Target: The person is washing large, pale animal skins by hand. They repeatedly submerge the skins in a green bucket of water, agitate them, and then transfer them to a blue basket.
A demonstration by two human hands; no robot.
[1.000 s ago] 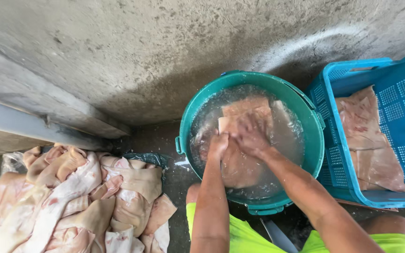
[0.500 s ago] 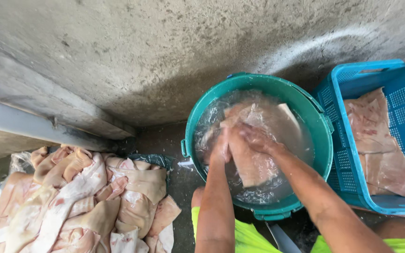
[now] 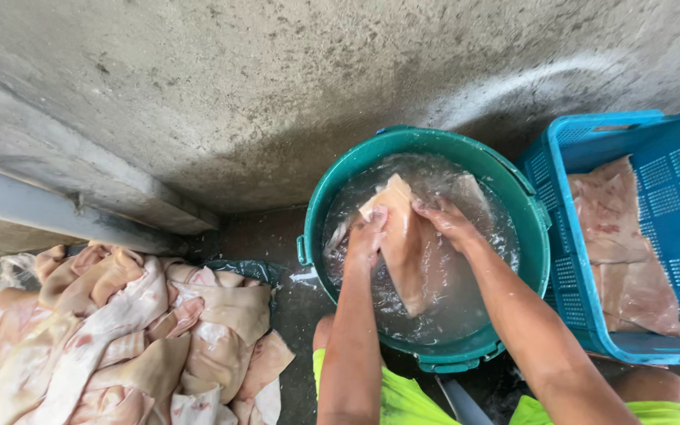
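Observation:
A green bucket (image 3: 513, 177) full of cloudy water stands in the middle. Both my hands are in it, gripping one pale slab of raw pork skin (image 3: 404, 244) that hangs half out of the water. My left hand (image 3: 366, 238) holds its left edge near the top. On the slab's right upper edge sits my right hand (image 3: 449, 221). The lower end of the slab is blurred under the water.
A pile of several raw pork skin pieces (image 3: 120, 338) lies on the ground at the lower left. A blue perforated plastic crate (image 3: 670, 157) with more pieces (image 3: 619, 244) stands right of the bucket. A stained concrete wall (image 3: 277, 79) rises behind.
The slab lay flat in the water before; now both hands have raised and turned it upright, its top corner out of the water. The view has shifted slightly.

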